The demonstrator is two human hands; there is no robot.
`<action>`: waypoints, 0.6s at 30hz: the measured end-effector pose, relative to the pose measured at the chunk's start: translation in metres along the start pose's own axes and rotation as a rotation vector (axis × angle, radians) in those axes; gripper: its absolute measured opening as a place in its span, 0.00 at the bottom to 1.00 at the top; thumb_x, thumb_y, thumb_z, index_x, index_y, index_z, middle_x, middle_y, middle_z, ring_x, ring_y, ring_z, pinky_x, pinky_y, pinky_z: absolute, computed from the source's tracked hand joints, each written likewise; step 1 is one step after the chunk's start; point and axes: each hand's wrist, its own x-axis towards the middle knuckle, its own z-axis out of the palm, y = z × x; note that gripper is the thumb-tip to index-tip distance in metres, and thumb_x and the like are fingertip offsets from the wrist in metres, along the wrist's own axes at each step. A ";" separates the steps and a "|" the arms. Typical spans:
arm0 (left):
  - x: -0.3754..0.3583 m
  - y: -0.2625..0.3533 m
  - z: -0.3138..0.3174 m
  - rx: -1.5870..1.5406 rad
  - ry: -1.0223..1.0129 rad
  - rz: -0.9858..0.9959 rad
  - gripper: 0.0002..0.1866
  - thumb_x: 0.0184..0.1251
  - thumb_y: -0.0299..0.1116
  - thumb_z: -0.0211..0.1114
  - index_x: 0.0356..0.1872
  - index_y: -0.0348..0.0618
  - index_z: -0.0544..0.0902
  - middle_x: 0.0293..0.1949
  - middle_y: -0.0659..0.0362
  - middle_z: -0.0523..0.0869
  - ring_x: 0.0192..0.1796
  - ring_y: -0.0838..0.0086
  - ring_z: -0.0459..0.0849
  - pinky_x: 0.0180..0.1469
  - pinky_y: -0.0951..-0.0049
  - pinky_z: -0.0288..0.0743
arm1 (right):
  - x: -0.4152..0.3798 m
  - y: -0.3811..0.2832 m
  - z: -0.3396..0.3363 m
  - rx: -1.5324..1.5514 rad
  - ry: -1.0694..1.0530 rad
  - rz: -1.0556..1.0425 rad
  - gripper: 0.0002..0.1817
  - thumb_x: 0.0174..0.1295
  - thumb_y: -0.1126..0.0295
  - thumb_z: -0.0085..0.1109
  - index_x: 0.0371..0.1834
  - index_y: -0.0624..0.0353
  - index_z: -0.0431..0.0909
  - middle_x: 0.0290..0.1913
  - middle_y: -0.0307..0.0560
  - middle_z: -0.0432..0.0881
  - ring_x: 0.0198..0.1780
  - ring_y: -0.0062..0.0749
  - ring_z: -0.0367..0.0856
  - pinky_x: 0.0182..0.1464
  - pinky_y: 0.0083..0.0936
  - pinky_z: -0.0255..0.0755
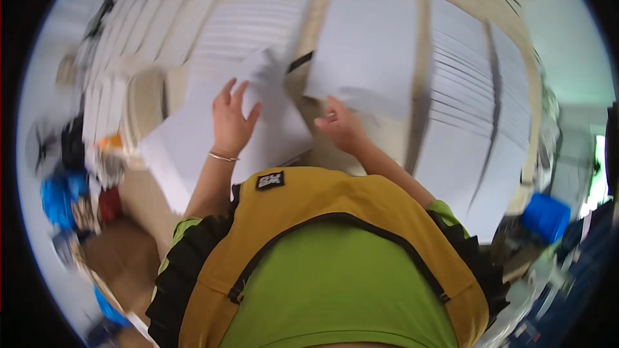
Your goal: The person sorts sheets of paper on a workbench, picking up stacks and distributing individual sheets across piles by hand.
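Paper or card in a plain white, rectangular pile [364,42] lies ahead of the right hand [342,130], its long axis running away from the body. The right hand is the nearer one, its partly curled fingers at the pile's near edge; blur makes it impossible to tell whether they pinch anything. The left hand [233,122] spreads its fingers wide over a second stack of large white sheets [274,122], which lies askew, left of the first; whether the palm presses on it is unclear. Between the two, beyond the hands, sits a short black strip [300,62]. Stepped rows of white sheets [461,77] lie to the right. No writing shows on the sheets; a square black label [270,180] on the mustard-yellow fabric apron [342,190] bears pale characters too small to read.
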 end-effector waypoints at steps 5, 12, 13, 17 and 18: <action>-0.117 -0.015 -0.027 0.217 -0.134 -0.138 0.36 0.51 0.50 0.66 0.61 0.46 0.67 0.63 0.46 0.63 0.64 0.51 0.61 0.62 0.49 0.55 | 0.035 -0.014 0.025 -0.096 0.100 -0.044 0.32 0.55 0.64 0.61 0.62 0.62 0.62 0.43 0.50 0.78 0.38 0.29 0.77 0.44 0.24 0.71; -0.143 -0.031 -0.014 0.116 -0.238 -0.158 0.45 0.46 0.57 0.67 0.65 0.46 0.61 0.66 0.44 0.57 0.65 0.50 0.59 0.62 0.46 0.54 | 0.045 -0.057 0.053 -0.367 0.152 -0.199 0.19 0.53 0.70 0.61 0.48 0.61 0.71 0.40 0.46 0.79 0.38 0.26 0.77 0.43 0.23 0.71; -0.138 -0.036 -0.016 0.045 -0.275 -0.163 0.47 0.45 0.57 0.68 0.65 0.46 0.60 0.66 0.44 0.56 0.65 0.49 0.58 0.62 0.47 0.54 | 0.040 -0.061 0.057 -0.495 0.296 -0.330 0.16 0.53 0.72 0.61 0.45 0.61 0.72 0.39 0.45 0.79 0.38 0.25 0.76 0.42 0.22 0.71; -0.118 -0.076 -0.032 -0.168 0.155 -0.253 0.47 0.42 0.53 0.71 0.64 0.43 0.62 0.66 0.45 0.57 0.64 0.48 0.61 0.62 0.49 0.56 | 0.015 -0.090 0.048 0.052 -0.138 -0.353 0.09 0.52 0.75 0.60 0.35 0.63 0.72 0.36 0.42 0.78 0.39 0.21 0.75 0.43 0.20 0.70; -0.107 -0.082 -0.047 -0.032 0.287 -0.203 0.47 0.41 0.52 0.73 0.63 0.42 0.62 0.63 0.45 0.61 0.62 0.51 0.63 0.61 0.52 0.57 | 0.010 -0.098 0.042 0.051 -0.131 -0.360 0.09 0.52 0.75 0.60 0.35 0.63 0.72 0.36 0.42 0.78 0.39 0.21 0.75 0.43 0.20 0.70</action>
